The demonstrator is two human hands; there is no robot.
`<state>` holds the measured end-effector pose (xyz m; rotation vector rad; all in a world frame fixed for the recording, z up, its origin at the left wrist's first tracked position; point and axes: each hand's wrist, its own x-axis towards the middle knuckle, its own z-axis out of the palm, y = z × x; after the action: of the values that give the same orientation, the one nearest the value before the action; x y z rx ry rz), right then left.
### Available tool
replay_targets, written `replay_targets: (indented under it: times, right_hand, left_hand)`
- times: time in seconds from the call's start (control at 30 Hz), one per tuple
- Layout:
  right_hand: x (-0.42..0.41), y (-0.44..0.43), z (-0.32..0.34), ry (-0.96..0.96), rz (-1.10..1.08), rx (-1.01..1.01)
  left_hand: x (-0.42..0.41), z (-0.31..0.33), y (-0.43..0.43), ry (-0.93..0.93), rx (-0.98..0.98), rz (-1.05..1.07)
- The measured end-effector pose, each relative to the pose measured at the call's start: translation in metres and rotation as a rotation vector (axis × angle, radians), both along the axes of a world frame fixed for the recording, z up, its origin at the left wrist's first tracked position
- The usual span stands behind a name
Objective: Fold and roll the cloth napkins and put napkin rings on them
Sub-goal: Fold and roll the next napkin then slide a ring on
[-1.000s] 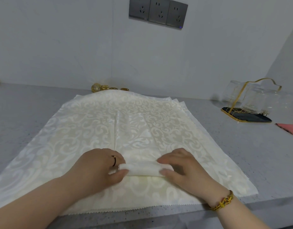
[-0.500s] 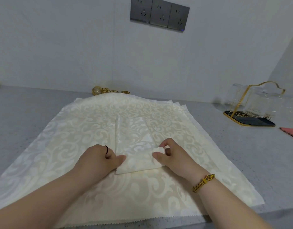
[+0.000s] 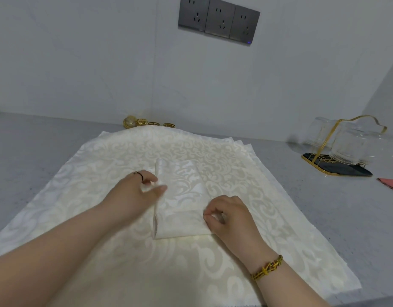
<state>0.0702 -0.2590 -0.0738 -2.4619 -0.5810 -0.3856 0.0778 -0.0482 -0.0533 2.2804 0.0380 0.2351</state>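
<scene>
- Folded napkin (image 3: 182,191): a narrow cream strip lying flat at the centre of the napkin stack (image 3: 91,185), running away from the person.
- Its near end is turned over into a flat, wide fold, which sits between the two hands.
- Left hand (image 3: 135,191): at the strip's left edge, about halfway along. The thumb and curled forefinger pinch that edge, with a bit of white cloth showing between them. The hand is motion-blurred, so how deep the grip goes cannot be told.
- The left edge of the strip is lifted slightly off the stack below the left hand.
- Right hand (image 3: 228,216): at the right edge of the near fold, fingers curled in and the tips pinching the cloth there. The heel of the hand rests on the stack just right of the fold.
- The hands are apart, and the strip's width fills the gap between them.
- Napkin stack: several flat patterned cream sheets spread on the grey counter (image 3: 324,218), with offset corners showing at the far right.
- Napkin rings (image 3: 147,123): a gold row on the counter against the wall, just behind the stack's far edge and well away from both hands.
- A thin dark band (image 3: 139,174) is on a left finger, and a gold bracelet (image 3: 267,268) is on the right wrist.
- Glass rack (image 3: 337,165): a gold wire frame on a dark tray with clear glasses, at the far right.
- Red cloth (image 3: 391,183): a corner of it at the right edge, near the rack.
- Wall sockets (image 3: 218,21): three grey plates above.
</scene>
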Motion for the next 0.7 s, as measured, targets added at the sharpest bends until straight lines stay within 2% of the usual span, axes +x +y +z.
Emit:
replay_targets:
  times: [0.07, 0.2, 0.33, 0.5, 0.6, 0.7]
  right_hand:
    - [0.001, -0.001, 0.001, 0.012, 0.005, 0.007]
    - [0.001, -0.004, -0.002, 0.074, 0.037, 0.070]
    - [0.002, -0.009, 0.000, 0.169, 0.082, 0.125]
    - [0.001, -0.021, 0.005, 0.238, 0.156, 0.011]
    - [0.002, -0.022, 0.005, 0.234, 0.163, -0.010]
    - [0.003, -0.021, 0.008, 0.238, 0.163, 0.039]
  left_hand:
    - [0.025, 0.001, 0.005, 0.061, -0.030, 0.075]
    - [0.060, -0.001, 0.000, 0.146, 0.233, 0.151]
    - [0.070, -0.004, -0.013, 0.099, 0.277, 0.147]
    - [0.069, -0.009, -0.004, -0.020, 0.260, 0.211]
    - [0.064, -0.014, 0.012, -0.007, 0.366, 0.183]
    - [0.060, -0.016, 0.015, 0.032, 0.391, 0.122]
